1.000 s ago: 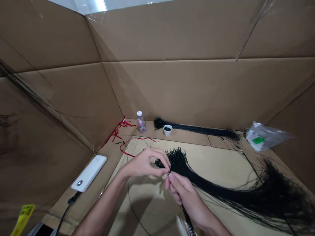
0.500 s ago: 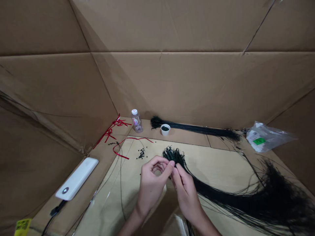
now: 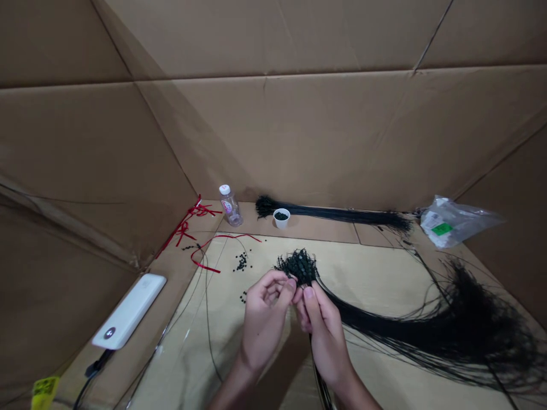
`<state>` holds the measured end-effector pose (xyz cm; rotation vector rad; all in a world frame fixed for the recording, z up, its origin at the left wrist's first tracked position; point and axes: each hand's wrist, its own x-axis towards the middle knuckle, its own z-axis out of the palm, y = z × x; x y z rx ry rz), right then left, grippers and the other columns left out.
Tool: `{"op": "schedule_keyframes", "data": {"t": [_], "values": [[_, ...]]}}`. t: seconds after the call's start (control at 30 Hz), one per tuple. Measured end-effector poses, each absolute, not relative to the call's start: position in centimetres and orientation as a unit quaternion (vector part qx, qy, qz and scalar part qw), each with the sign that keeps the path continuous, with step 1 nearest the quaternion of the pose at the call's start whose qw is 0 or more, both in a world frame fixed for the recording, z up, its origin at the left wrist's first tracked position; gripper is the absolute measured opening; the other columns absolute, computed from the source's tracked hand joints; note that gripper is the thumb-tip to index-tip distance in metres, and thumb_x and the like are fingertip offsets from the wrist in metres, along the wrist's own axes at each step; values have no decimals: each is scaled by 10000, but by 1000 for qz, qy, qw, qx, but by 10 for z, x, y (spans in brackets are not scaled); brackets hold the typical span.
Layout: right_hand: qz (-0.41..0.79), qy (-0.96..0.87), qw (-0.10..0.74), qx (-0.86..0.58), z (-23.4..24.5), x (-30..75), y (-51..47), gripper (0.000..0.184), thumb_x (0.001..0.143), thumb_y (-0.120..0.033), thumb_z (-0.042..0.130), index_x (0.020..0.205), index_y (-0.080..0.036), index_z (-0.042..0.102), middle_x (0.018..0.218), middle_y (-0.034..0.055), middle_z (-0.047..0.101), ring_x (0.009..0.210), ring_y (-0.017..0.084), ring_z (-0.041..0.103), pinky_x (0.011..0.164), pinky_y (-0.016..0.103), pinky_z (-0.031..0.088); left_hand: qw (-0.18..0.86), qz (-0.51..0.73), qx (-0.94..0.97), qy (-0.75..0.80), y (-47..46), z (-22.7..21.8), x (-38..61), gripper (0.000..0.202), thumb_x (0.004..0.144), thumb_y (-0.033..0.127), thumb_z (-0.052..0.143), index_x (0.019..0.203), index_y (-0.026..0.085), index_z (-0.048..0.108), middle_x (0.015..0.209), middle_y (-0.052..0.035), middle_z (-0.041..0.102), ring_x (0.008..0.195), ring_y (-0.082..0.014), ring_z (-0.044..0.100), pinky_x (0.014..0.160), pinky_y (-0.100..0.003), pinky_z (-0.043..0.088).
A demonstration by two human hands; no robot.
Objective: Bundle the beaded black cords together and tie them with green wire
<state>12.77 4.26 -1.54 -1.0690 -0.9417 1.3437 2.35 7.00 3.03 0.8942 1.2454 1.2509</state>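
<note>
My left hand (image 3: 267,319) is closed in a pinch, thumb against fingertips. What lies between them is too small to make out. Close beside it, my right hand (image 3: 327,330) pinches thin black cords, whose dark lengths (image 3: 319,378) hang down below the palm. Just beyond both sets of fingertips lies the knotted or beaded head (image 3: 299,265) of a large bundle of black cords (image 3: 384,327), which sweeps off to the right and frays at its far end. Small loose black beads (image 3: 241,262) are scattered left of the fingers.
At the back stand a white cup (image 3: 281,222) of black beads and a clear bottle (image 3: 231,208), near a second cord bundle (image 3: 333,213). Red ribbons (image 3: 183,230) lie left, a white power bank (image 3: 130,310) nearer. A plastic bag (image 3: 453,222) sits right. Cardboard walls enclose the table.
My fingertips have drawn slightly apart, the right hand shifting a little right. More of the bundle's head shows past them. The whole view has shifted slightly.
</note>
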Motion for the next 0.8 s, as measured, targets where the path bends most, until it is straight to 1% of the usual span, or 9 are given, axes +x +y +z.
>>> {"op": "schedule_keyframes", "data": {"t": [0.07, 0.23, 0.33, 0.47, 0.63, 0.73, 0.8], "values": [[572, -398, 558, -451, -13, 127, 42, 515, 1065, -671, 514, 779, -246, 459, 675, -72, 345, 618, 140, 244, 549, 287, 232, 564, 528, 380, 508, 70, 31, 24, 269, 801, 383, 847, 819, 159, 698, 689, 4, 643, 662, -122, 594, 666, -210, 509], [576, -403, 547, -455, -12, 127, 40, 531, 1050, -689, 525, 766, -244, 474, 672, -64, 363, 613, 140, 267, 551, 286, 254, 573, 535, 384, 488, 70, 32, 23, 253, 796, 333, 853, 829, 168, 664, 627, 41, 567, 598, -104, 534, 621, -208, 479], [572, -409, 543, -459, -11, 127, 38, 541, 1050, -699, 516, 767, -238, 498, 675, -56, 384, 620, 143, 294, 559, 285, 273, 557, 545, 386, 494, 69, 33, 23, 278, 788, 340, 867, 851, 173, 654, 652, 41, 581, 600, -104, 549, 623, -212, 489], [596, -401, 532, -448, -8, 128, 36, 563, 1027, -734, 528, 772, -231, 522, 660, -55, 388, 597, 135, 289, 542, 285, 265, 532, 563, 390, 497, 65, 35, 22, 299, 788, 353, 880, 862, 183, 645, 681, 40, 601, 588, -99, 566, 609, -210, 501], [613, -401, 531, -427, -13, 130, 32, 540, 1043, -703, 531, 777, -234, 503, 653, -48, 413, 602, 136, 315, 553, 286, 279, 523, 562, 420, 484, 61, 38, 18, 288, 791, 318, 889, 942, 171, 693, 701, 27, 632, 592, -102, 583, 603, -213, 515], [613, -398, 526, -434, -17, 129, 28, 526, 1041, -696, 545, 798, -230, 529, 675, -41, 426, 620, 142, 338, 568, 284, 305, 526, 546, 431, 489, 59, 38, 15, 272, 803, 311, 886, 924, 177, 683, 675, 37, 617, 583, -104, 577, 597, -215, 512], [602, -378, 535, -456, -18, 128, 27, 544, 1007, -727, 578, 785, -233, 525, 689, -34, 429, 632, 148, 358, 572, 283, 326, 524, 547, 432, 489, 57, 39, 15, 267, 831, 337, 871, 907, 186, 663, 670, 38, 619, 585, -108, 580, 603, -219, 518]]}}
